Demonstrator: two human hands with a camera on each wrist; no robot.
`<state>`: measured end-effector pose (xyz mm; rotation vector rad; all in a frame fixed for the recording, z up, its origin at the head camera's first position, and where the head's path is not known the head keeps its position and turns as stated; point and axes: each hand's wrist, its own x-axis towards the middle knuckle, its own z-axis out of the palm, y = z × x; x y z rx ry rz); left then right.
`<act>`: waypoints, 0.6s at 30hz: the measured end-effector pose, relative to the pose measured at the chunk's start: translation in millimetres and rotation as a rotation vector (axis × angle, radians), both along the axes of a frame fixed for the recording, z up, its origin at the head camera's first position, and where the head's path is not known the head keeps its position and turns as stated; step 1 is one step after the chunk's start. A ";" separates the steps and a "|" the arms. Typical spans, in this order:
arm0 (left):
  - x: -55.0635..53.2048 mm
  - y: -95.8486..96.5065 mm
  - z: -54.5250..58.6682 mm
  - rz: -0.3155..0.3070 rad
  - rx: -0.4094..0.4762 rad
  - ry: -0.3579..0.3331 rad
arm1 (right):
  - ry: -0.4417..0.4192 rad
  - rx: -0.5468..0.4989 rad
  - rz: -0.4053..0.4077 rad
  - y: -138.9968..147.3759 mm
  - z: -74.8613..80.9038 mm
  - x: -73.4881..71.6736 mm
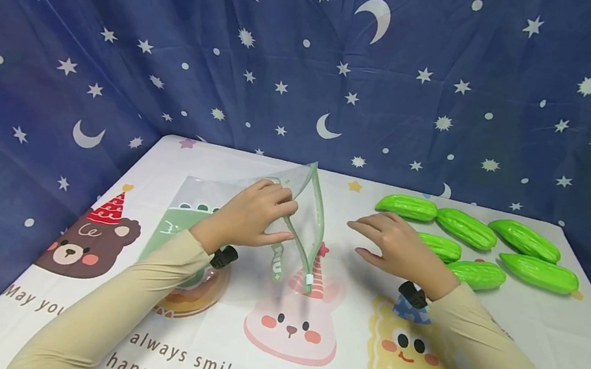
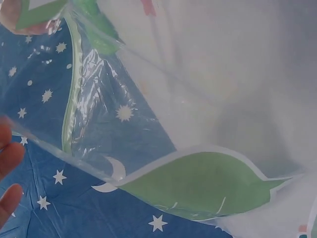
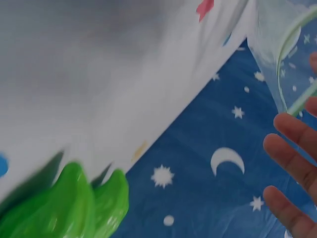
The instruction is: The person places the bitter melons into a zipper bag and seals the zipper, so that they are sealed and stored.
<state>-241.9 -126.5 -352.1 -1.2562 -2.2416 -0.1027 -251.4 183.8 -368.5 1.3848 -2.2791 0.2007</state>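
Note:
A clear zip bag point(image 1: 316, 214) with green print and a green zip edge stands partly raised at the middle of the table, its mouth gaping to the right. A white slider point(image 1: 309, 279) sits at the lower end of the zip. My left hand point(image 1: 255, 213) lies against the near side of the bag, fingertips right at the mouth's edge. In the left wrist view its thumb point(image 2: 10, 206) and fingers stand apart. To the right of the mouth hovers my right hand point(image 1: 394, 245), fingers spread, holding nothing. Close behind it lie several bright green, ridged bitter melons point(image 1: 466, 228).
The white tablecloth point(image 1: 198, 365) carries printed cartoon figures and lettering. A blue curtain point(image 1: 285, 110) with moons and stars hangs along the back and left sides of the table. Each wrist wears a small black camera point(image 1: 224, 257).

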 end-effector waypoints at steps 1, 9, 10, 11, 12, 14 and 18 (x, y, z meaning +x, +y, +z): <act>0.0 -0.3 -0.5 -0.001 -0.001 -0.003 | -0.004 0.000 -0.008 3.9 0.9 0.4; 1.1 -0.8 -4.4 -0.002 -0.011 -0.014 | -0.048 -0.009 -0.094 40.9 10.2 8.8; 1.3 -0.8 -4.5 -0.001 -0.012 -0.013 | -0.056 -0.014 -0.105 45.6 12.2 10.4; 1.4 -1.0 -4.6 -0.001 -0.013 -0.012 | -0.061 -0.015 -0.117 50.3 14.3 11.7; 1.7 -1.0 -4.5 -0.001 -0.012 -0.013 | -0.065 -0.017 -0.125 54.9 16.5 13.1; 1.9 -1.3 -4.3 0.000 -0.012 -0.011 | -0.063 -0.023 -0.137 63.9 20.5 15.3; 1.6 -1.5 -3.5 -0.004 -0.007 -0.014 | -0.026 -0.041 -0.153 81.7 26.8 18.0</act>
